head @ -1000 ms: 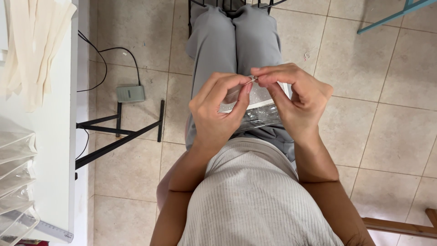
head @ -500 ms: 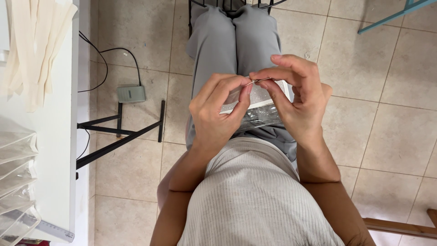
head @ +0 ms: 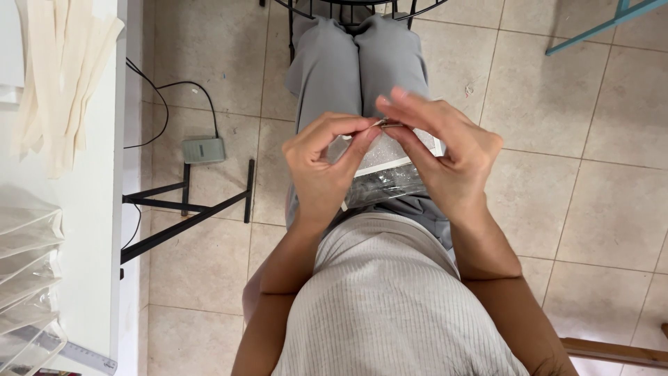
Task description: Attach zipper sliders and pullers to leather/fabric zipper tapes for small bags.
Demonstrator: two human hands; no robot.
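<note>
I sit with grey trousers over my knees and hold a small clear plastic bag (head: 381,174) above my lap. Small dark pieces fill its lower part. My left hand (head: 321,167) pinches the bag's top edge with thumb and fingers. My right hand (head: 445,157) grips the same edge from the right, its fingertips meeting those of the left. A thin metal piece shows between the fingertips; I cannot tell what it is. The bag hangs between both palms.
A white table (head: 87,209) stands at the left with cream fabric strips (head: 59,76), stacked clear bags (head: 24,278) and a ruler (head: 87,356). On the tiled floor lie a grey power adapter (head: 204,149), its cable and a black table foot (head: 188,212). A wooden bar (head: 612,351) is at lower right.
Both hands have stayed on the bag's top edge. My right fingers have lifted and stretched out a little over the left fingertips.
</note>
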